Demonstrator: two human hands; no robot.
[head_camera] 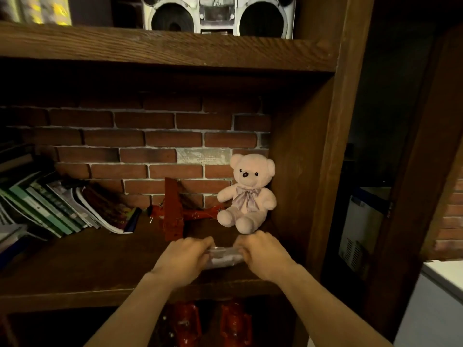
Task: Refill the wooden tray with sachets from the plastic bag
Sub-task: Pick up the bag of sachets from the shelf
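Observation:
A clear plastic bag (223, 257) with pale contents lies on the dark wooden shelf (82, 269), near its front edge. My left hand (186, 256) grips the bag's left end and my right hand (263, 251) grips its right end, fingers curled over it. Most of the bag is hidden between the two hands. The sachets inside are too blurred to make out. No wooden tray is in view.
A pink teddy bear (246, 194) sits just behind my hands against the shelf's right wall. A red toy plane (175, 211) stands to its left, leaning books (62, 209) further left. A boombox (218, 15) sits on the shelf above. Red objects (210, 324) lie below.

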